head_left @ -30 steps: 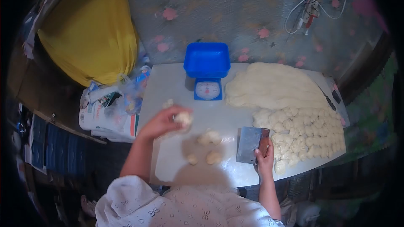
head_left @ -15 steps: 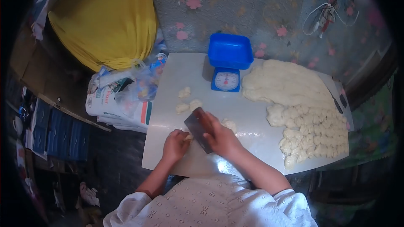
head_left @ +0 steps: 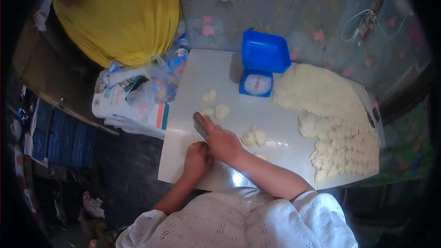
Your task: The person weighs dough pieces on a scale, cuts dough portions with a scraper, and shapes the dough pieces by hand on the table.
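My right hand (head_left: pixel 223 143) is closed around the wooden handle of a dough scraper (head_left: pixel 200 125), its blade now seen nearly edge-on. Close against it, my left hand (head_left: pixel 198 158) has its fingers curled at the table; the piece of dough that showed at its fingertips half a second ago is hidden behind the hands. Small dough lumps (head_left: pixel 222 111) lie just beyond the scraper, and more dough pieces (head_left: pixel 254 136) rest right of my right hand. A large flat sheet of dough (head_left: pixel 321 87) covers the table's right side, with many cut-marked dough portions (head_left: pixel 347 144) in front of it.
A blue kitchen scale (head_left: pixel 256 82) with a blue pan (head_left: pixel 265 51) stands at the back of the white table (head_left: pixel 183 87). Left of the table are a flour sack (head_left: pixel 108 103), plastic bags (head_left: pixel 156 85) and a yellow cloth (head_left: pixel 124 14). A dark-handled tool (head_left: pixel 370 118) lies by the right edge.
My right hand has moved left beside my left hand, and the scraper has turned from showing its flat blade to nearly edge-on. The view has shifted slightly.
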`<state>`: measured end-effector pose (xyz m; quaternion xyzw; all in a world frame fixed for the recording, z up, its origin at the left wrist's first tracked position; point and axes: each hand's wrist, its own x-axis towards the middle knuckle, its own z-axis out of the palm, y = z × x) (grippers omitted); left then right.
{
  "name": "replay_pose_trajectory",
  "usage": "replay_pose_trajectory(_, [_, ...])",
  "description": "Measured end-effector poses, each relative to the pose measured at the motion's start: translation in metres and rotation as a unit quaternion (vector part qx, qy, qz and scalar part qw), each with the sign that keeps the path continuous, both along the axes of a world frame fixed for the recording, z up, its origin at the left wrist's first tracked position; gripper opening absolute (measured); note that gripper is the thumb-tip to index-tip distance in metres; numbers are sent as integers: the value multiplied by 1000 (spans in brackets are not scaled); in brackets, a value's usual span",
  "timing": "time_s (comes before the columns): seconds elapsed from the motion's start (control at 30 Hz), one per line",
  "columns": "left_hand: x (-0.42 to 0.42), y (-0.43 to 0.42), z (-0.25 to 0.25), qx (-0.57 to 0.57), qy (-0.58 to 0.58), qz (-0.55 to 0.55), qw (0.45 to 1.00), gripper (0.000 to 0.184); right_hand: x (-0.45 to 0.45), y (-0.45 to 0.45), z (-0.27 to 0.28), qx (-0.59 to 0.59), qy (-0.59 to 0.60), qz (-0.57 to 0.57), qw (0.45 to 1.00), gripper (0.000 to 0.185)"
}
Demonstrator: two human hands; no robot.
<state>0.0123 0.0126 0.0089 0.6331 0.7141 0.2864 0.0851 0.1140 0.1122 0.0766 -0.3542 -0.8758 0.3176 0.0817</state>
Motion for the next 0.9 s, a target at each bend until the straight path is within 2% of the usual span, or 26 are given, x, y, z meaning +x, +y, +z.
replay_pose_trajectory(0.07, [0,-3,-2,20,16,4,1000,27,-22,11,-5,16,13,10,1000,65])
replay_pose_trajectory(0.13, [-5,-6,-3,-7,-8,-5,1000,25,-35,22,-18,42,30,22,998,66])
replay_pose_trajectory(0.17, [-4,-9,-4,-3,-4,-8,1000,25,-39,28,-22,12,54,21,998,66])
replay_pose_trajectory(0.23, [-4,-15,-9,44,-76,33,996,25,-38,39,-25,-15,85,16,996,65])
replay_pose_trajectory(0.27, [-5,-15,-2,46,-74,28,996,25,-27,45,-24,-28,146,-2,989,64])
replay_pose_trajectory(0.33, [-9,-24,10,-55,-179,65,980,29,1,56,-20,-73,215,-36,973,62])
replay_pose_trajectory(0.37, [-12,-29,7,-63,-182,63,979,29,20,57,-11,-93,235,-39,967,63])
replay_pose_trajectory(0.43, [-20,-33,0,-23,78,59,995,35,61,56,6,-115,257,-49,958,62])
replay_pose_trajectory(0.47, [-27,-36,-3,-64,59,24,996,46,80,54,11,-117,261,-57,956,62])
replay_pose_trajectory(0.5, [-32,-37,-3,-63,57,20,996,46,98,49,15,-141,267,-86,950,61])
replay_pose_trajectory(0.57, [-36,-40,1,-118,115,-45,985,61,134,37,11,-164,286,-131,935,61])
replay_pose_trajectory(0.6, [-33,-36,3,-118,115,-46,985,61,150,33,7,-163,300,-144,929,62])
replay_pose_trajectory(0.67, [-27,-26,9,-150,135,-22,979,72,179,22,3,-185,305,-183,916,62])
replay_pose_trajectory(0.7, [-30,-17,4,-153,135,-23,979,72,190,16,1,-206,309,-221,902,63])
replay_pose_trajectory(0.77, [-43,14,-19,-120,145,50,981,72,205,8,-13,-199,340,-244,886,64])
replay_pose_trajectory(0.83, [-53,46,-21,-89,127,125,980,71,212,1,-23,-188,370,-266,870,64])
replay_pose_trajectory(0.9, [-66,74,-21,-65,122,151,979,71,216,-7,-29,-190,411,-289,843,64])
